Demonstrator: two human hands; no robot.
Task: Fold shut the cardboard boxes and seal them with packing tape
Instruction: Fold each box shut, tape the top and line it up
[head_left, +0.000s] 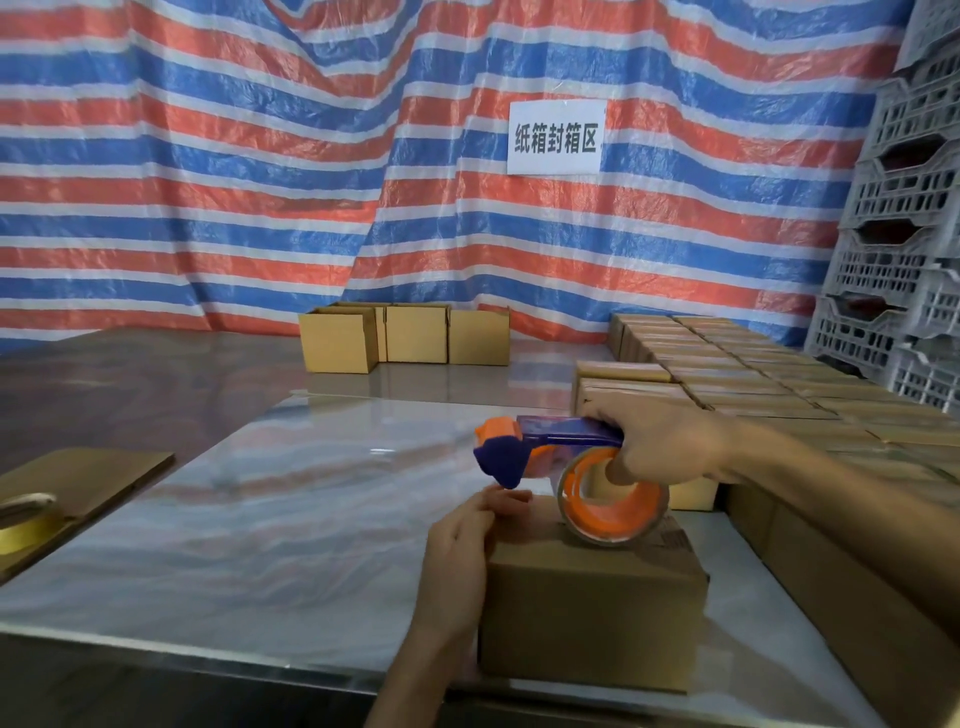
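1. One closed cardboard box (592, 597) stands at the near edge of the counter (260, 519), right in front of you, flaps folded down.
2. Your left grip (462, 535) lies against the box's left side, its fingers (501, 501) bent over the top left edge and holding the box.
3. Your right grip (660, 447) is wrapped tight round the handle of one orange-and-blue tape dispenser (524, 447), with one finger hooked into the core of its clear tape roll (613, 499).
4. The roll sits over the box top, the dispenser's head pointing left above your left fingers. Whether the roll touches the cardboard, you cannot tell from here.
5. At the back of the counter three open-topped boxes (415, 335) stand side by side; their contents are hidden.
6. To your right, closed boxes (753, 374) are packed in tight rows from back to front, too many to count.
7. At the left lies one flat cardboard sheet (88, 478) with one yellowish tape roll (26, 519) on it.
8. One stack of grey plastic crates (904, 234) rises at the far right.
9. Behind hangs a red, white and blue striped tarp (208, 156) bearing one white sign (556, 137).
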